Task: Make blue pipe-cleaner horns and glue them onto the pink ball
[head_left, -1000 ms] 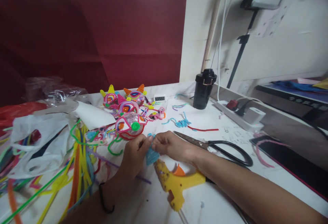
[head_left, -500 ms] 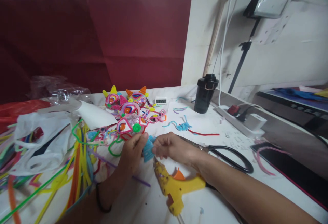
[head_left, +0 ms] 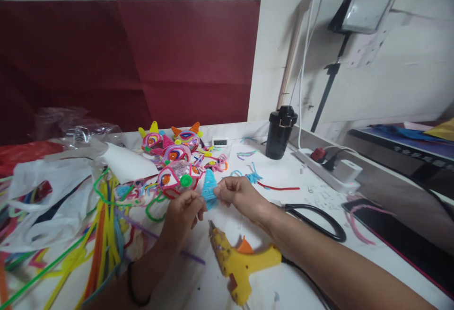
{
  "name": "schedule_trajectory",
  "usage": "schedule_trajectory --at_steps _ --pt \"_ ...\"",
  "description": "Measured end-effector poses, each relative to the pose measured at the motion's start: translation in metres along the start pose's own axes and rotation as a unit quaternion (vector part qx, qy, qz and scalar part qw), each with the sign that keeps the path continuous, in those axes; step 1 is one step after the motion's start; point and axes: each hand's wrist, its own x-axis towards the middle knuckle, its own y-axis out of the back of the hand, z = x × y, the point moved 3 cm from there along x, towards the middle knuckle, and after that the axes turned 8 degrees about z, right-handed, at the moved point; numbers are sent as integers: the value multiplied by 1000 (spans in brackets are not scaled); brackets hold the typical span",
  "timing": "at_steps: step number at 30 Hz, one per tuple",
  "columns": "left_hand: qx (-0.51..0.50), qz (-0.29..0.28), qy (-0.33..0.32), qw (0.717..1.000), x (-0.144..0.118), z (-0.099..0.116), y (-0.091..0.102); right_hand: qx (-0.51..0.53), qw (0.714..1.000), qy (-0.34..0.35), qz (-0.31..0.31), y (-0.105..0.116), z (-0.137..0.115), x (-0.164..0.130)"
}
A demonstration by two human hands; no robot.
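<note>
Between my two hands is a small light-blue triangular piece made of pipe cleaners (head_left: pixel 210 190), held up off the table with its narrow end pointing up. The fingertips of my left hand (head_left: pixel 184 213) pinch its lower left edge. On the other side my right hand (head_left: pixel 241 197) pinches its right edge between thumb and fingers. Just below lies a yellow hot glue gun (head_left: pixel 236 262) with an orange trigger, its nozzle pointing up toward the piece. Behind my left hand sits a colourful pipe-cleaner animal face (head_left: pixel 179 177) with a green round nose.
Loose pipe cleaners (head_left: pixel 106 234) cover the left side, beside a white bag (head_left: pixel 53 196). Black-handled scissors (head_left: pixel 319 215) lie partly behind my right arm. Farther back stand a black cup (head_left: pixel 280 135), a small digital clock (head_left: pixel 220 143) and a power strip (head_left: pixel 328 172). A dark phone-like slab (head_left: pixel 400 239) lies at right.
The blue piece has been raised and turned so its narrow end points up. My hands have lifted away from the glue gun's nozzle. The camera view has shifted slightly.
</note>
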Motion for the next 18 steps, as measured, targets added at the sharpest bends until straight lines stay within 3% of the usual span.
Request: schedule_trajectory --at_steps 18 --pt "-5 21 1 1000 -1 -1 1 -33 999 20 -12 1 2 0"
